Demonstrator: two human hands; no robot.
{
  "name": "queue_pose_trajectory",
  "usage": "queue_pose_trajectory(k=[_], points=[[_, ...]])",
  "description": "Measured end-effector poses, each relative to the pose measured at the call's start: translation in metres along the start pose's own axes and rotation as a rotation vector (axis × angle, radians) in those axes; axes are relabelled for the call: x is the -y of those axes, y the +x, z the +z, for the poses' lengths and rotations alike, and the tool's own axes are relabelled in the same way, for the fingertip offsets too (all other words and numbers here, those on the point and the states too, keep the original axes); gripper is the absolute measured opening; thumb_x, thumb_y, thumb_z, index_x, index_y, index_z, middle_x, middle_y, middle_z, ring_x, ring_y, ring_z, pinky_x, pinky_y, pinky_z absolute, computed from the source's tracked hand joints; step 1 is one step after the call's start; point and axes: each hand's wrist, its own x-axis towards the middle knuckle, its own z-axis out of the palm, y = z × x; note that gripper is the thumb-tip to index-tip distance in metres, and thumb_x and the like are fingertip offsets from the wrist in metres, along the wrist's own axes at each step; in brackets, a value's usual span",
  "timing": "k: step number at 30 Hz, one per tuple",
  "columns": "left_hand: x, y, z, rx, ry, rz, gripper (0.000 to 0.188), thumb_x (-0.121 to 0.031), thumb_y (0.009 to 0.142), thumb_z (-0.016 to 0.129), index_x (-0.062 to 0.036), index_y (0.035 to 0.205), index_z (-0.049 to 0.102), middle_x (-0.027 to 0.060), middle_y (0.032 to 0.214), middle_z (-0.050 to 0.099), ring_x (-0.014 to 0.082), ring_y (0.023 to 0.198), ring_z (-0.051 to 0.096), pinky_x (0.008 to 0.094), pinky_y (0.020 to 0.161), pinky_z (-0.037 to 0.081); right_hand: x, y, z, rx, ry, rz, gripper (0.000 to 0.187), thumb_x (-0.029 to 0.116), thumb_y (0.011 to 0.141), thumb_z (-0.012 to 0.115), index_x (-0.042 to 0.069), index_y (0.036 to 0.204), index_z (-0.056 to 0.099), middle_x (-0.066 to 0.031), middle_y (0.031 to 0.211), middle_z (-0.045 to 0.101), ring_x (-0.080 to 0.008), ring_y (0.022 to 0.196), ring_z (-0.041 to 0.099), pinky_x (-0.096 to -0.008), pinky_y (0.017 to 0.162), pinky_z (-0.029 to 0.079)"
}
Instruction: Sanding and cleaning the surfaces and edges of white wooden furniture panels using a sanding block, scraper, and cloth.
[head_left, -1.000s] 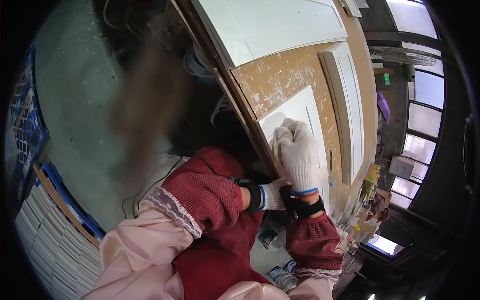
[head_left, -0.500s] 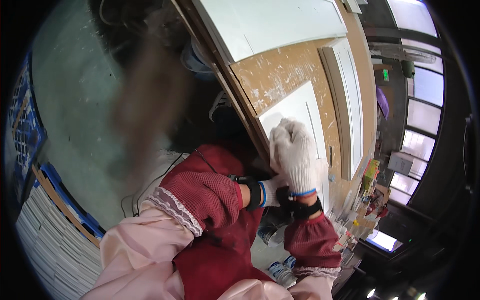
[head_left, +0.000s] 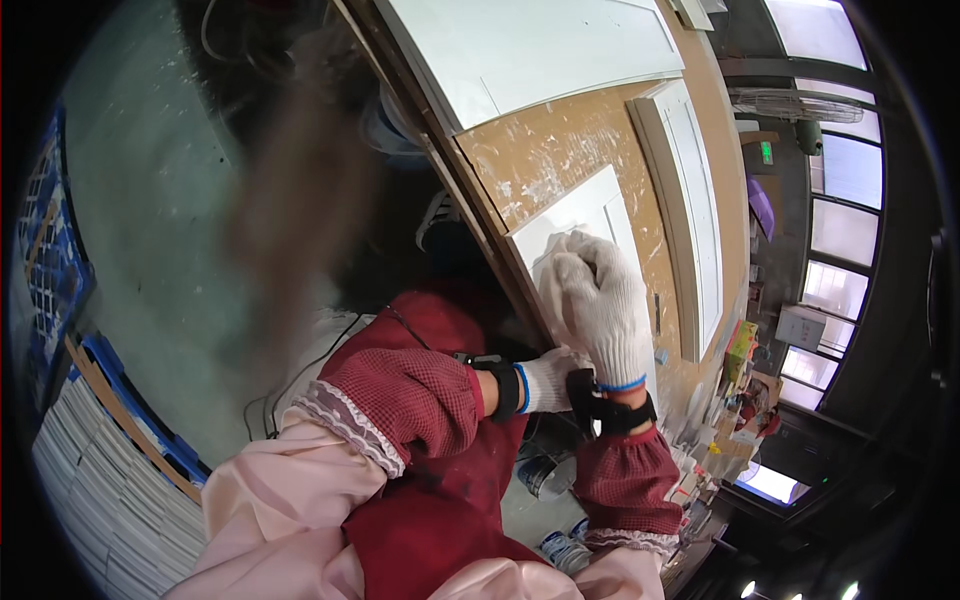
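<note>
A white panel [head_left: 603, 207] with a recessed inner border lies at the near edge of the work table. On its face rests my right hand [head_left: 605, 300] in a white knit glove, its fingers curled in and pressed down. Whatever may be under those fingers is hidden. My left hand [head_left: 548, 382], gloved the same way, reaches in at the panel's near end. Its fingers disappear behind my right hand and wrist, so their pose does not show. Black straps circle both wrists.
Beyond the panel, the brown, paint-marked table [head_left: 520, 150] holds a large white panel [head_left: 540, 50] and a long white panel [head_left: 690, 200]. Stacked pale boards [head_left: 110, 490] stand at lower left. Cans [head_left: 566, 552] sit on the floor below the table.
My right hand has shifted slightly to the right across the panel. More of my left hand's glove now shows beside the right wrist.
</note>
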Motion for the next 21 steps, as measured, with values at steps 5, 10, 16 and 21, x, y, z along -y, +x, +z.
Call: queue_pose_trajectory(k=[5, 10, 16, 21], points=[[-0.042, 0.003, -0.03, 0.086, 0.215, -0.153, 0.026, -0.026, 0.083, 0.06, -0.0118, 0.104, 0.066, 0.0097, 0.104, 0.068, 0.0269, 0.105, 0.062, 0.0391, 0.091, 0.049, 0.01, 0.003, -0.005, 0.099, -0.177, -0.189, 0.019, 0.016, 0.089, 0.06, 0.008, 0.105, 0.065, -0.0172, 0.093, 0.066, -0.0362, 0.084, 0.065, -0.0389, 0.075, 0.052], [0.019, -0.027, 0.014, 0.196, -0.068, -0.242, 0.044, -0.018, 0.101, 0.04, -0.0123, 0.145, 0.037, 0.0078, 0.152, 0.037, 0.0224, 0.14, 0.034, 0.0358, 0.118, 0.025, 0.009, 0.017, 0.011, 0.158, -0.229, -0.353, 0.018, 0.015, 0.085, 0.059, 0.01, 0.103, 0.061, -0.0189, 0.09, 0.063, -0.0394, 0.082, 0.062, -0.0466, 0.072, 0.049], [-0.025, 0.006, -0.013, 0.273, -0.376, -0.25, 0.043, -0.02, 0.102, 0.039, -0.0115, 0.144, 0.037, 0.01, 0.151, 0.037, 0.023, 0.139, 0.035, 0.0359, 0.118, 0.026, 0.003, 0.025, 0.01, 0.176, -0.336, -0.41, 0.019, 0.011, 0.084, 0.059, 0.01, 0.103, 0.058, -0.0182, 0.094, 0.061, -0.0391, 0.083, 0.062, -0.0476, 0.071, 0.05], [-0.036, 0.002, -0.02, 0.194, -0.445, -0.223, 0.044, -0.025, 0.104, 0.038, -0.01, 0.145, 0.032, 0.011, 0.15, 0.037, 0.0227, 0.139, 0.035, 0.0383, 0.118, 0.027, 0.02, 0.039, 0.021, 0.183, -0.252, -0.584, 0.019, 0.012, 0.087, 0.058, 0.005, 0.104, 0.053, -0.0178, 0.104, 0.054, -0.038, 0.087, 0.061, -0.0464, 0.071, 0.051]])
